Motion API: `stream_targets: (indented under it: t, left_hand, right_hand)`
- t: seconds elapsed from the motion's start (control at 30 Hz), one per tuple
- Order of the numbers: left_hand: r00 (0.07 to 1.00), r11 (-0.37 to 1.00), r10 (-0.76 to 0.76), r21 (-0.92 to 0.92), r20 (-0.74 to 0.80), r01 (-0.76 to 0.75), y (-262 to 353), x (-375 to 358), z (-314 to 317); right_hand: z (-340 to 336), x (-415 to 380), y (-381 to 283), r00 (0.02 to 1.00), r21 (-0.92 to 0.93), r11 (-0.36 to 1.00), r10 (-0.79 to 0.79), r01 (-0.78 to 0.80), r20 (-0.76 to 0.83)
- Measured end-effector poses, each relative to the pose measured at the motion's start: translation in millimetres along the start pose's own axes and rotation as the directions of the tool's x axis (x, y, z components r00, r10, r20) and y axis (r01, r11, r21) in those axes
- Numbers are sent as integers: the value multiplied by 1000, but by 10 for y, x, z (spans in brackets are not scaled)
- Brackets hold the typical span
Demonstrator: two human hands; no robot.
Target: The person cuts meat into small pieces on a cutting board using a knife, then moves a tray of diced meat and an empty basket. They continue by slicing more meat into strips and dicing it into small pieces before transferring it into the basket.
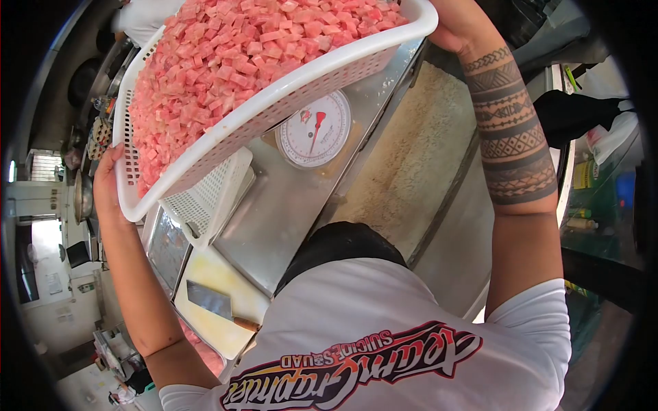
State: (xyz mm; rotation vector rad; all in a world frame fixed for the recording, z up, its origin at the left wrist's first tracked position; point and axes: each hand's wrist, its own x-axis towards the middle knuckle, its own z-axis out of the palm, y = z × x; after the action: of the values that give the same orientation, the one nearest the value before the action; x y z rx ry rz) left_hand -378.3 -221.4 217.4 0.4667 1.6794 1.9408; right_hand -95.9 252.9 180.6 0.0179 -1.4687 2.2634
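A white perforated basket (pixel 226 129), tilted and heaped with pink diced meat (pixel 240 58), is held up over a metal work surface (pixel 274 205). My left hand (pixel 110 181) grips its left rim, with the fingers partly hidden behind the edge. At the other end, my right hand (pixel 452 26) is closed on the rim near the top of the view. Under the basket is a round white dial scale (pixel 314 130) with a red pointer. Another white basket (pixel 205 198) sits below the raised one.
A cleaver (pixel 209 299) lies on a yellowish cutting board (pixel 205 267) at lower left. Beyond the metal edge runs a pale, crusted surface (pixel 404 157). Part of another person (pixel 147 19) shows at top left. A black cloth (pixel 576 116) hangs at right.
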Motion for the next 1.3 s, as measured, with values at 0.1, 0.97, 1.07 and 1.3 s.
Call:
stream_targets:
  t: [0.1, 0.97, 1.07, 1.3]
  left_hand:
    - [998, 999, 19, 29, -60, -17, 3, -77, 190]
    - [999, 1000, -3, 31, -39, 5, 5, -119, 139]
    - [994, 995, 71, 73, -88, -65, -115, 92, -104]
    - [970, 968, 242, -56, -12, -243, -31, -370, 99]
  right_hand:
    - [-35, 26, 45, 1000, 0, 1000, -16, 16, 9]
    - [-62, 120, 143, 996, 183, 980, 82, -75, -26]
    - [-297, 351, 152, 993, 19, 995, 95, -94, -68]
    - [688, -188, -129, 969, -278, 940, -229, 198, -87]
